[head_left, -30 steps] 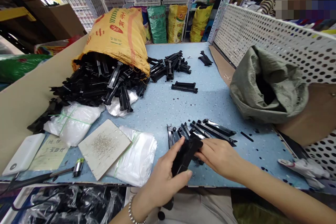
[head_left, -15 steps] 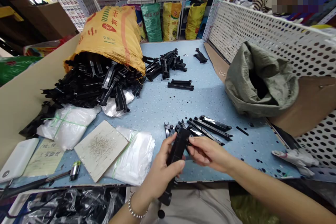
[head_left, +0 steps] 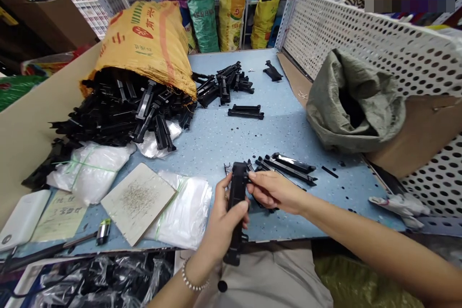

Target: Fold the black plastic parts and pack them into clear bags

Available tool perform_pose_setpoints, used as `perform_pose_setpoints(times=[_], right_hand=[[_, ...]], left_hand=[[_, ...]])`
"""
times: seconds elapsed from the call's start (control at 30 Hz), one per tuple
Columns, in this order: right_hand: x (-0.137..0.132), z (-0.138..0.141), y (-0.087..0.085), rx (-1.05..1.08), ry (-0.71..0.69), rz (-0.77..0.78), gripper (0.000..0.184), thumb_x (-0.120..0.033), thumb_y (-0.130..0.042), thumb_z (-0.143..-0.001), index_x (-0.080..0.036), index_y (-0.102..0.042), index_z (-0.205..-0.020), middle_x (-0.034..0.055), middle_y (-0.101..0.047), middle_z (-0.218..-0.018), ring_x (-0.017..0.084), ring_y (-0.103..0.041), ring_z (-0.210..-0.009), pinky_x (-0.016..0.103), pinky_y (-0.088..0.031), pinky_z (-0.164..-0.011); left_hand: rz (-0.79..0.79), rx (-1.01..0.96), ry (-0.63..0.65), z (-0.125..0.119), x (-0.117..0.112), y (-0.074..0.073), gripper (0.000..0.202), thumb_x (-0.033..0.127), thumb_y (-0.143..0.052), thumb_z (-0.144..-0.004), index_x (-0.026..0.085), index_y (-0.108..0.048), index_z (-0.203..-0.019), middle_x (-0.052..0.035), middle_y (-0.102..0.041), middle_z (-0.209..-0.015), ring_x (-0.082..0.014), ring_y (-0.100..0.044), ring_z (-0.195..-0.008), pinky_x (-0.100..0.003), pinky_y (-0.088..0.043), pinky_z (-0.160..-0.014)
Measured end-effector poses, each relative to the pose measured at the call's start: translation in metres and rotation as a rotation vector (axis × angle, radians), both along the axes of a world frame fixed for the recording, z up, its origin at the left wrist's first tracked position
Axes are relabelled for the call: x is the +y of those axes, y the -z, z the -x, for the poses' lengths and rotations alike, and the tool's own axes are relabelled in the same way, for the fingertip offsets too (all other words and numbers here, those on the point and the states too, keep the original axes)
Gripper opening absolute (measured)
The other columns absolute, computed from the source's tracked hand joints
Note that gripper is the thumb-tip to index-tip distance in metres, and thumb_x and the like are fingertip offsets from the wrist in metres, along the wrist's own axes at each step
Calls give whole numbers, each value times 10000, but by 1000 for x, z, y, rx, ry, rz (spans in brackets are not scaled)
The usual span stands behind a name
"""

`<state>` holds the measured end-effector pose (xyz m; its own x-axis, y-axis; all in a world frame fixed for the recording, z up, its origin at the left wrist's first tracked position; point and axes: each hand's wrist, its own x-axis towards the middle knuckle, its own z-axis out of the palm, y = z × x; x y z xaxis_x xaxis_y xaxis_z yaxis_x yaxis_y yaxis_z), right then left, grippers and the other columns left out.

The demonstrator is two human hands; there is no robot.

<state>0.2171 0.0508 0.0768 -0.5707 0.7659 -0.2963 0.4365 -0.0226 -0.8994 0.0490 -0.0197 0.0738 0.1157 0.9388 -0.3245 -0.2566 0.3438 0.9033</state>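
My left hand (head_left: 225, 219) is wrapped round a long black plastic part (head_left: 237, 192), holding it nearly upright at the table's front edge. The fingers of my right hand (head_left: 276, 190) are pinched together at the part's upper right side; whatever small piece they may hold is hidden. Just behind my hands lie several slim black strips (head_left: 292, 168) on the blue table (head_left: 202, 139). A small round black piece (head_left: 223, 286) shows below the held part, against my lap.
At the left, a yellow woven sack (head_left: 144, 43) spills a heap of black parts (head_left: 108, 115). Clear plastic bags (head_left: 184, 216), a square board (head_left: 139, 202) and a screwdriver-like tool (head_left: 72, 244) lie in front. A grey-green sack (head_left: 325, 120) stands at the right beside a perforated white panel (head_left: 346, 24).
The black part has been turned more upright in my left hand and shifted slightly left. My right hand has moved a little up and left with it. The whole view has shifted slightly.
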Motion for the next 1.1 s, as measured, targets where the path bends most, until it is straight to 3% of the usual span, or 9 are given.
perform_pose_setpoints(times=[0.07, 0.2, 0.3, 0.5, 0.57, 0.67, 0.8, 0.97, 1.1], right_hand=[[-7, 1, 0, -50, -59, -63, 565, -571, -175, -965, -173, -545, -809, -16, -507, -552, 120, -438, -458, 245, -356, -460], [-32, 3, 8, -245, -286, -818, 413, -513, -399, -945, -158, -603, -890, 91, -633, -819, 193, -546, -728, 306, -381, -630], [-50, 9, 18, -259, -378, -1042, 315, -351, -384, -975, -154, -602, -859, 84, -625, -779, 190, -532, -716, 315, -353, -631], [-35, 3, 17, -225, -314, -405, 376, -360, -293, -1006, -197, -573, -817, 1, -641, -724, 129, -572, -637, 247, -391, -590], [-14, -18, 18, -320, -214, -442, 379, -390, -296, -998, -199, -606, -892, 39, -679, -861, 171, -618, -800, 279, -439, -710], [15, -60, 30, -685, 127, -633, 400, -418, -346, -969, -145, -588, -1133, 171, -606, -1204, 311, -545, -1118, 421, -415, -898], [14, -96, 56, -986, 274, -494, 496, -462, -339, -953, -85, -538, -1208, 218, -637, -1099, 366, -595, -1010, 462, -465, -797], [-18, -90, 52, -865, 409, -511, 523, -510, -355, -935, -109, -544, -1212, 217, -618, -1168, 388, -561, -1099, 509, -471, -856], [-46, -49, 31, -330, 322, -355, 595, -480, -469, -904, -206, -362, -1422, 146, -515, -1378, 295, -528, -1210, 447, -467, -961]], left_hand=[[46, -65, -54, 5, 9, 0, 723, 403, -654, -785, 277, -280, -1390, -20, -629, -896, -133, -601, -627, -273, -510, -584], [93, -100, -157, 13, 24, -3, 672, 397, -643, -793, 240, -320, -1361, -17, -656, -833, -142, -621, -681, -272, -508, -658], [107, -79, -163, 7, 21, 0, 621, 408, -602, -825, 229, -342, -1359, -29, -666, -826, -144, -619, -698, -269, -498, -671], [-80, 183, -240, 12, 11, 29, 628, 422, -604, -833, 285, -366, -1398, -70, -599, -1217, -210, -612, -1029, -353, -469, -930], [-109, 289, -295, 24, 17, 45, 566, 400, -598, -836, 275, -439, -1364, -62, -523, -1354, -241, -509, -1227, -372, -376, -1059], [-66, 281, -342, 34, 27, 69, 462, 347, -574, -844, 247, -530, -1294, -47, -509, -1395, -237, -379, -1356, -368, -260, -1146], [85, 83, -386, 18, 35, 91, 397, 303, -581, -828, 227, -585, -1218, -62, -576, -1326, -236, -436, -1320, -374, -325, -1115], [86, -170, -451, -2, 43, 77, 418, 286, -579, -822, 187, -566, -1228, -82, -650, -1203, -235, -547, -1214, -367, -413, -1050], [55, -222, -470, -20, 27, 45, 597, 343, -585, -851, 284, -368, -1405, -51, -522, -1388, -212, -475, -1293, -322, -404, -1063]])
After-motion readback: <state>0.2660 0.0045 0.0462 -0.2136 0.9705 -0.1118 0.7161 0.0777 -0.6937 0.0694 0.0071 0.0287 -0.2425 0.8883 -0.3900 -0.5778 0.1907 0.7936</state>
